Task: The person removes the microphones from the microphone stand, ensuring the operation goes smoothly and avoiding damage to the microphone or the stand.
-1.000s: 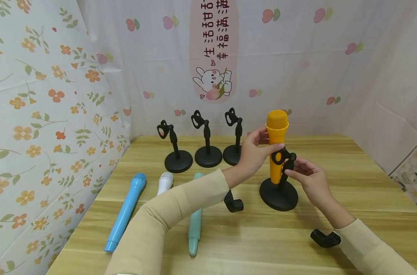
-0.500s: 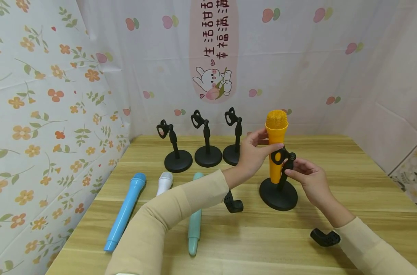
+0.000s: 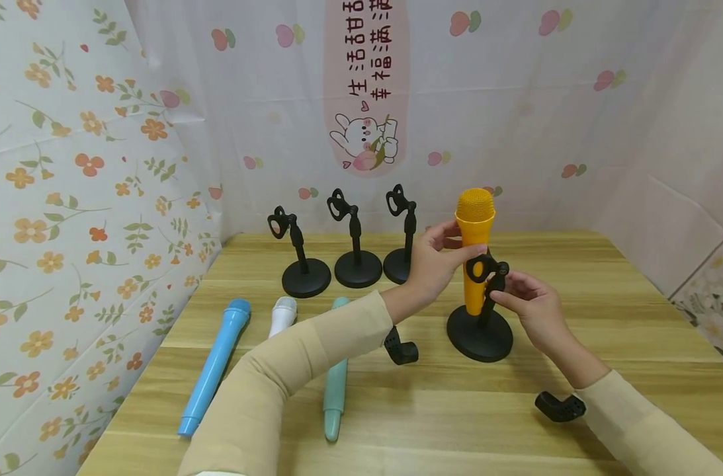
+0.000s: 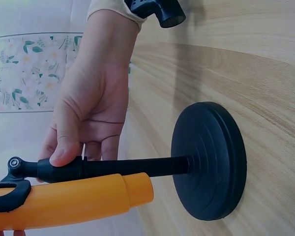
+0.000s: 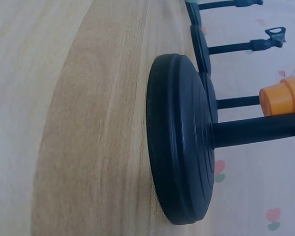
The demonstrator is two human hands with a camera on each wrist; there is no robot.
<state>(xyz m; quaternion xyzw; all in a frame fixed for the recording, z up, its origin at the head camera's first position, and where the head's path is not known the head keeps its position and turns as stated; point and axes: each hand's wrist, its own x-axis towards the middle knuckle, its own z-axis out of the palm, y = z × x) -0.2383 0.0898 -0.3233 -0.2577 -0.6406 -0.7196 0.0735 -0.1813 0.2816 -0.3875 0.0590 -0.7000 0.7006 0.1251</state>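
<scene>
A yellow microphone (image 3: 475, 231) stands upright with its grille on top, passing through the black ring clip (image 3: 479, 267) of a desk stand. My left hand (image 3: 435, 261) holds the microphone's upper body between thumb and fingers. On the other side, my right hand (image 3: 534, 304) pinches the stand's upper pole just below the clip joint. The left wrist view shows that right thumb pressing the pole (image 4: 132, 168), the microphone's tail (image 4: 137, 189) hanging alongside it. The stand's round base (image 5: 182, 142) rests on the table. Most of my left hand is outside the wrist views.
Three black stands (image 3: 358, 268) with bare clips line the back of the wooden table (image 3: 432, 423). A blue microphone (image 3: 215, 367), a white microphone (image 3: 282, 315) and a green microphone (image 3: 335, 396) lie at the left, the last two partly behind my left sleeve (image 3: 313, 354). A printed curtain hangs behind.
The head view has shifted slightly. Both hands, the yellow microphone and its stand keep nearly the same positions relative to each other.
</scene>
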